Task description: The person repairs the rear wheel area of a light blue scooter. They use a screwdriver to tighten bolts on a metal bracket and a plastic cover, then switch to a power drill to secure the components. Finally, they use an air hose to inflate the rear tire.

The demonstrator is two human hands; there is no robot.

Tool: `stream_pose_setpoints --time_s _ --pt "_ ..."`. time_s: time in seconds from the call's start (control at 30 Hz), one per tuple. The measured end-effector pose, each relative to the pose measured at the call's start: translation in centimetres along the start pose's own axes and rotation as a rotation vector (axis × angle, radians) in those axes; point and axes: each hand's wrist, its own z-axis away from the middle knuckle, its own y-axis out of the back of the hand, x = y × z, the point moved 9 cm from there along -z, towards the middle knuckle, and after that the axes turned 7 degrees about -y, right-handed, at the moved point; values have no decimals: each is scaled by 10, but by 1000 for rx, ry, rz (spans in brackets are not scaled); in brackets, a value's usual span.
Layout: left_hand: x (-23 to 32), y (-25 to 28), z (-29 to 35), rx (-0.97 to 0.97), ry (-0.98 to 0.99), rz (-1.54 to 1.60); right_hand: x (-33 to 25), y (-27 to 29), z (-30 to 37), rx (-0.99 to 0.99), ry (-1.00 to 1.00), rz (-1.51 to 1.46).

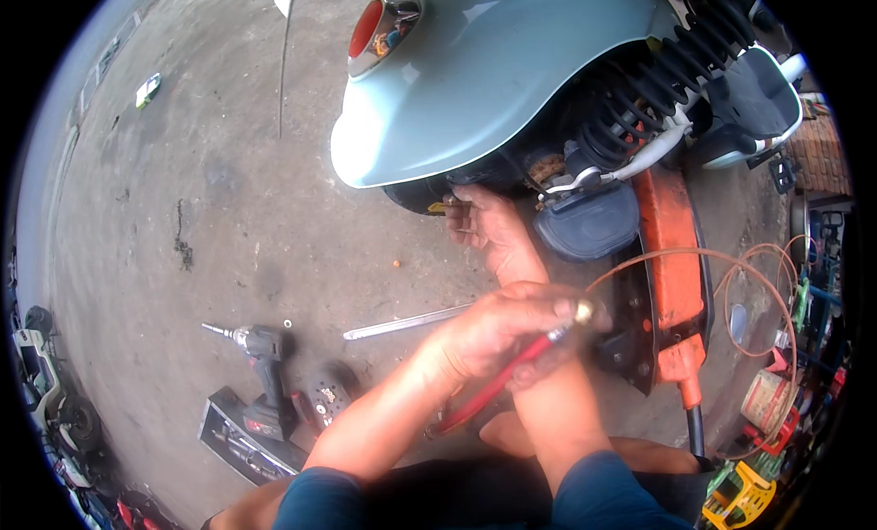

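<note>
My left hand (493, 324) is closed round a red tube-like tool (498, 384) with a metal collar and a brass fitting (585, 309) at its upper end. A thin orange-brown hose (676, 253) runs from near the fitting off to the right. Beyond it my right hand (484, 221) reaches under the pale blue rear body (457, 91) of a scooter, beside the dark wheel (420, 197). Its fingers are bent together by the wheel; anything between them is too small to make out. My left hand crosses over my right forearm.
An orange jack (671, 247) extends under the scooter, near its black coil spring (658, 73). On the floor lie a long metal bar (406, 323), a cordless impact wrench (265, 356) and an open tool tray (215, 420). The hose loops at the right, near a yellow plastic object (751, 495).
</note>
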Motion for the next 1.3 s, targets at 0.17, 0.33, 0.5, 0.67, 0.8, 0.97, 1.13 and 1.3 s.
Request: stream_pose_setpoints --time_s 0.17,0.33,0.5,0.67,0.8,0.97,1.13,1.3 --pt "3 -5 -11 214 -122 -332 1 6 -12 -49 -49 15" --pt "97 130 83 1137 -857 -490 -6 1 7 62 10 -16" --pt "111 145 90 1182 -1063 -495 -14 -7 4 -47 65 -106" --pt "113 149 84 1178 -1098 -513 -12 -4 4 -64 27 -155" --pt "115 150 81 1180 -1113 -528 -12 -4 4 -93 41 -210" --pt "114 153 79 1182 -1130 -540 -10 -3 4 -96 57 -217" --pt "111 155 72 1182 -1137 -546 -12 -5 2 -100 105 -211" --pt "109 157 66 1189 -1152 -557 -17 -10 22 -119 -25 -222"
